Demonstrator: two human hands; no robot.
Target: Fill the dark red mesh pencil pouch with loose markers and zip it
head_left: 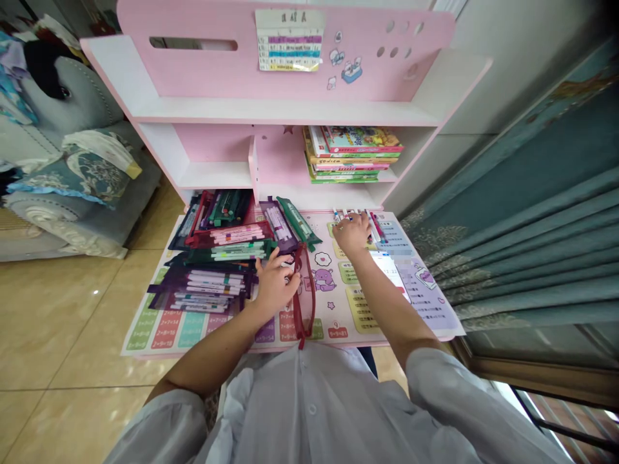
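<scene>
Our left hand [275, 283] is curling its fingers around the top edge of a red see-through zip pouch [304, 290], which is sitting just right of that hand. Our right hand [352, 233] is pressing down, fingers bent, on a row of marker pens [355, 214]; we cannot tell whether it is gripping them. Filled pen pouches [217, 258] are lying left of our left hand, a phone [387, 267] is resting beside our right wrist on a printed desk mat [333, 309], and picture books [353, 154] are sitting on a shelf beyond our right hand.
</scene>
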